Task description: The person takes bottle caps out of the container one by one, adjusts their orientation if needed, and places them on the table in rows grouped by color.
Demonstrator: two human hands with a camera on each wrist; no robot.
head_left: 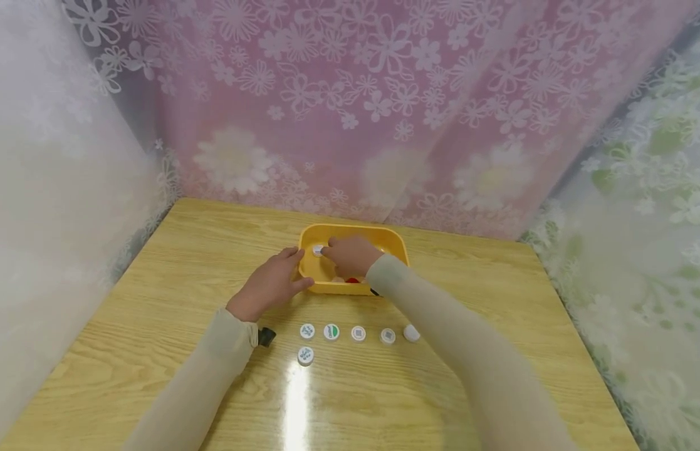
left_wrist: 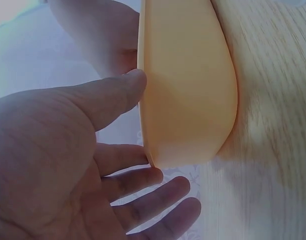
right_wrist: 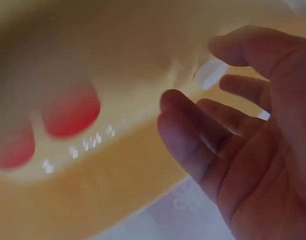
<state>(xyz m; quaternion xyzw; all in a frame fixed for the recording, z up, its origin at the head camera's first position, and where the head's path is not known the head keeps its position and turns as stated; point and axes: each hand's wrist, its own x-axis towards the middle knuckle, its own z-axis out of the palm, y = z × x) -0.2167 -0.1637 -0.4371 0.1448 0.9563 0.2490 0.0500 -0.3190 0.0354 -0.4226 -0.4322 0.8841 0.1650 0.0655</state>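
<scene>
A yellow plastic bin [head_left: 350,289] stands on the table. At its left end my left hand [head_left: 271,283] touches the rim, thumb at the near side and fingers spread along the end; in the left wrist view the fingers are mostly straight. My right hand [head_left: 352,254] reaches down inside the bin, its fingertips right beside a white bottle cap [head_left: 318,250]. In the right wrist view thumb and fingers stand apart near that white cap [right_wrist: 211,74]. A red cap [right_wrist: 72,112] and a second red cap [right_wrist: 14,145] lie in the bin, blurred.
In front of the bin runs a row of white printed caps [head_left: 358,333], its right end close to my right sleeve [head_left: 440,313]. A single cap [head_left: 306,356] lies nearer me, below the row's left end. Flowered curtains [head_left: 338,113] hang behind and beside the wooden table [head_left: 214,232].
</scene>
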